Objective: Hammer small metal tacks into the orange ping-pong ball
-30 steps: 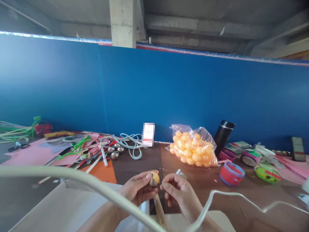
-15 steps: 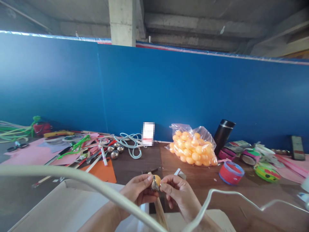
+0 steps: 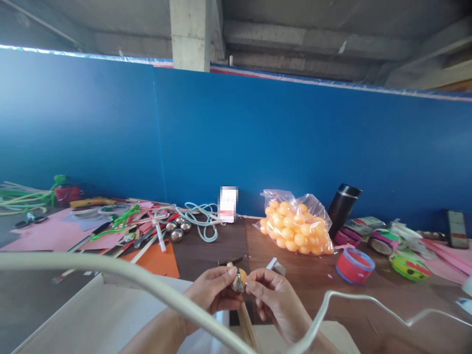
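My left hand (image 3: 212,290) grips an orange ball (image 3: 242,275) between thumb and fingers. Part of its surface is covered in silvery, mirror-like pieces. Close against the ball's right side, my right hand (image 3: 275,297) pinches thumb and forefinger together; whatever is between the tips is too small to name. Below the hands lies a bundle of thin wooden sticks (image 3: 247,327). Just behind the right hand is a small white box (image 3: 276,266). Several finished-looking silvery balls (image 3: 177,229) sit further back on the left.
A clear bag of orange balls (image 3: 295,228) stands at the back, with a black flask (image 3: 343,209) beside it. Red tape-like roll (image 3: 354,266) lies right. Pens, papers and an orange sheet (image 3: 162,260) clutter the left. A pale cable (image 3: 121,273) crosses the foreground.
The whole view has shifted very slightly. Both hands keep nearly the same pose at the ball, which appears turned a little in the left hand.
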### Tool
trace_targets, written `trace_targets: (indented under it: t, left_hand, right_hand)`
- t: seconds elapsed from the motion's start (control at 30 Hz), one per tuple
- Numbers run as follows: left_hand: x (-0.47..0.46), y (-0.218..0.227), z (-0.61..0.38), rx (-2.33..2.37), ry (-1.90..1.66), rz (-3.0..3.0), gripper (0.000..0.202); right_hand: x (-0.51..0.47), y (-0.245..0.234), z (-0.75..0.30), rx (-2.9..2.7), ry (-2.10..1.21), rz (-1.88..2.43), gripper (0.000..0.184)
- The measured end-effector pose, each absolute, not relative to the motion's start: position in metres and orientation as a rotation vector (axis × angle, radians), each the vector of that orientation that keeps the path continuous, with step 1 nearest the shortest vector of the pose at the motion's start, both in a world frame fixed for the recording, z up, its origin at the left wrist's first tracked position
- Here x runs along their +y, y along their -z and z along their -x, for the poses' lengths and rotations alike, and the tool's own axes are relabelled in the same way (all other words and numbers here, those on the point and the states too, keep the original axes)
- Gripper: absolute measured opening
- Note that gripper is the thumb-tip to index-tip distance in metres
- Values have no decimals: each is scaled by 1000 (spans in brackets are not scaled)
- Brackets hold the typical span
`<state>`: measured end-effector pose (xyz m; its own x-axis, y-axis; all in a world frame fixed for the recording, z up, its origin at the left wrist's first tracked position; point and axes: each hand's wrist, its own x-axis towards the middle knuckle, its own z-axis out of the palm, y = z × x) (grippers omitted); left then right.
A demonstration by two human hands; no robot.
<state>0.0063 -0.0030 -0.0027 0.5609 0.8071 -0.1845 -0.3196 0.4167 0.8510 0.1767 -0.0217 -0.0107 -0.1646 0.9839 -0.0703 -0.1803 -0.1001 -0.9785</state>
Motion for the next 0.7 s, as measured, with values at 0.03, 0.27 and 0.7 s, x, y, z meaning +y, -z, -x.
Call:
trace_targets:
  t: [0.03,0.27,0.7]
  left_hand:
    - [-3,3,-6,649,-771,-873,28]
    - [-3,4,-6,643,-776,-886,28]
    - [-3,5,-8,660,-771,-878,31]
  right_hand:
    - [-22,11,-177,-1138,-1470,1049,27]
    - [-21,12,-178,-1139,-1473,1073,26]
    - [-24,8,-176,-1137,-1480,1076,27]
